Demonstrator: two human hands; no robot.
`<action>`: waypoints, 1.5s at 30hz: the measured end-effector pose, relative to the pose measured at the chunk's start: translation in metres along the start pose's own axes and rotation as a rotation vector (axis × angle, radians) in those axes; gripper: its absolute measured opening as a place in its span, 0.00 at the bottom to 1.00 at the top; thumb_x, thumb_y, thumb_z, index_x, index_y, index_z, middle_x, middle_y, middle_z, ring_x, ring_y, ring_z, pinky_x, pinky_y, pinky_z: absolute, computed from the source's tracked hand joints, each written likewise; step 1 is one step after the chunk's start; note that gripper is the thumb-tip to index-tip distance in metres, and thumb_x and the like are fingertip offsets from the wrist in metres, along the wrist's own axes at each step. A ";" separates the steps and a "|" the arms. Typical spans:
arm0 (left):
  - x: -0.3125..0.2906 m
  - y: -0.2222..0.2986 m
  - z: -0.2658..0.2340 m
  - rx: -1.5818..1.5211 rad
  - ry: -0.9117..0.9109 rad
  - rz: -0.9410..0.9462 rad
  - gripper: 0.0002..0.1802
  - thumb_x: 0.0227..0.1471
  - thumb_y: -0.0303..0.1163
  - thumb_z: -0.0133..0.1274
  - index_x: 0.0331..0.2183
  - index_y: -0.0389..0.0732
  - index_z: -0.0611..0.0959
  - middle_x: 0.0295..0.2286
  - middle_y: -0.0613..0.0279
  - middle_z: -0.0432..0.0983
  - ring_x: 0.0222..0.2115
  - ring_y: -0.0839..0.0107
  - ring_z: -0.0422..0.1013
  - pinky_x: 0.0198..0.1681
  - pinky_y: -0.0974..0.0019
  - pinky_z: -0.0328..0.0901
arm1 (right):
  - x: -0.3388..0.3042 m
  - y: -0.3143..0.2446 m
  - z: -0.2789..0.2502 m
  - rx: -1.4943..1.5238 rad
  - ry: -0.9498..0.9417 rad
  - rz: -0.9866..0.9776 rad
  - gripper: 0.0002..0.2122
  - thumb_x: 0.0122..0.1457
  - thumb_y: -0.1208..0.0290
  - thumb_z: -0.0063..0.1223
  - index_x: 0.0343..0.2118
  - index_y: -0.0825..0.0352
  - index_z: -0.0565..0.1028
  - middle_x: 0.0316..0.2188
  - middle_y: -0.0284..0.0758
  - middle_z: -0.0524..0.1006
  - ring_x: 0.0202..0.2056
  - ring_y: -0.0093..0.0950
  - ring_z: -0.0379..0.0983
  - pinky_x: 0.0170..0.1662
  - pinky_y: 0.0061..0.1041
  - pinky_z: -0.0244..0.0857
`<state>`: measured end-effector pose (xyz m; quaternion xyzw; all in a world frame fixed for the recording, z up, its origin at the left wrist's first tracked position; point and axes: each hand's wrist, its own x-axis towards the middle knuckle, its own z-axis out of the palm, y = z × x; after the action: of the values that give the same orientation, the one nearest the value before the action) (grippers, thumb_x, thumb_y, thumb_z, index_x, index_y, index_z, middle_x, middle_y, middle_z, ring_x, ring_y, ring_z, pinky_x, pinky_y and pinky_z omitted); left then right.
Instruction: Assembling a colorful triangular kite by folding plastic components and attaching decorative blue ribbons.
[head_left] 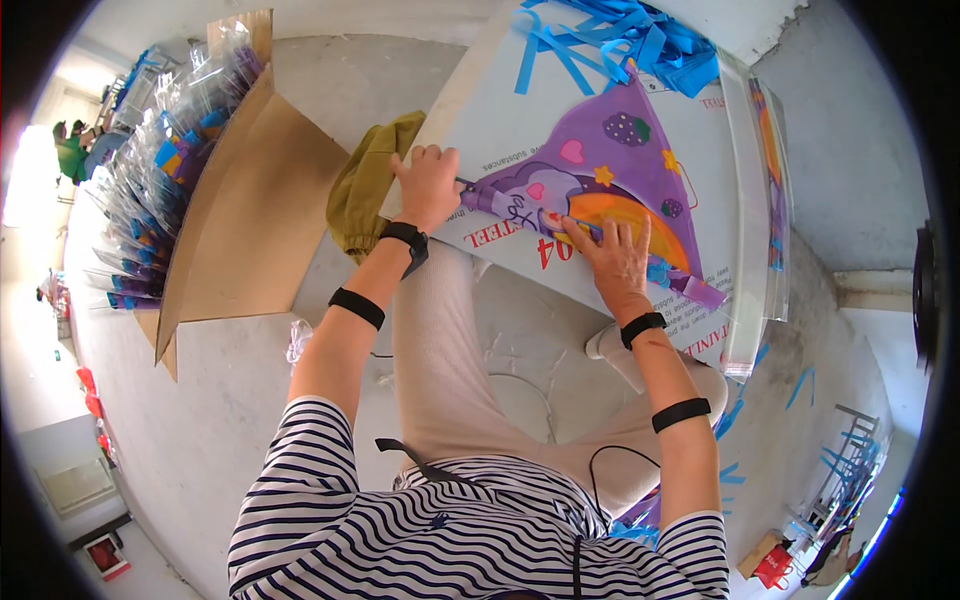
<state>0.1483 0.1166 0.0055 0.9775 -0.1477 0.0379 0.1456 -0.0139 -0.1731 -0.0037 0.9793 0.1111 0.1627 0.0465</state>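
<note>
A purple triangular kite (600,130) lies on a white printed board (480,110) over my lap. It carries hearts, stars, berries and an orange patch, and its near edge is folded or rolled into a narrow strip. At the left end of that strip, my left hand (428,185) has its fingers curled round the kite's end. My right hand (618,258) rests on the strip farther right, fingers stretched and a little apart. Bits of blue ribbon show beside its wrist. What lies under both palms is hidden.
A bundle of blue ribbons (650,45) sits at the board's far end. Clear plastic sleeves (745,230) lie along its right edge. An olive cloth (365,190) hangs at its left corner. Left of me stands a cardboard box (255,200) with several bagged kites (165,170).
</note>
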 end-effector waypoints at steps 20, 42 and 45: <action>-0.076 0.041 0.008 0.246 0.002 0.384 0.48 0.47 0.67 0.59 0.67 0.69 0.65 0.53 0.25 0.65 0.56 0.33 0.63 0.59 0.20 0.47 | -0.001 -0.004 -0.001 -0.009 -0.041 0.058 0.33 0.56 0.79 0.54 0.62 0.37 0.70 0.42 0.33 0.70 0.46 0.35 0.68 0.67 0.67 0.44; -0.075 0.048 -0.006 0.188 -0.098 0.288 0.46 0.47 0.64 0.62 0.65 0.70 0.68 0.57 0.48 0.63 0.57 0.43 0.60 0.57 0.14 0.44 | 0.010 -0.071 0.011 0.289 -0.121 0.136 0.34 0.64 0.48 0.53 0.69 0.60 0.62 0.72 0.35 0.56 0.73 0.37 0.47 0.71 0.55 0.42; -0.071 0.038 -0.006 0.193 -0.119 0.206 0.46 0.48 0.62 0.63 0.66 0.67 0.67 0.58 0.55 0.62 0.58 0.43 0.59 0.57 0.13 0.43 | 0.007 -0.070 0.014 0.309 -0.094 0.146 0.35 0.62 0.48 0.54 0.69 0.60 0.61 0.72 0.34 0.57 0.73 0.36 0.47 0.71 0.54 0.42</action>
<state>0.0687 0.1028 0.0130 0.9672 -0.2511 0.0088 0.0376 -0.0164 -0.1045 -0.0239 0.9868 0.0613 0.1005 -0.1116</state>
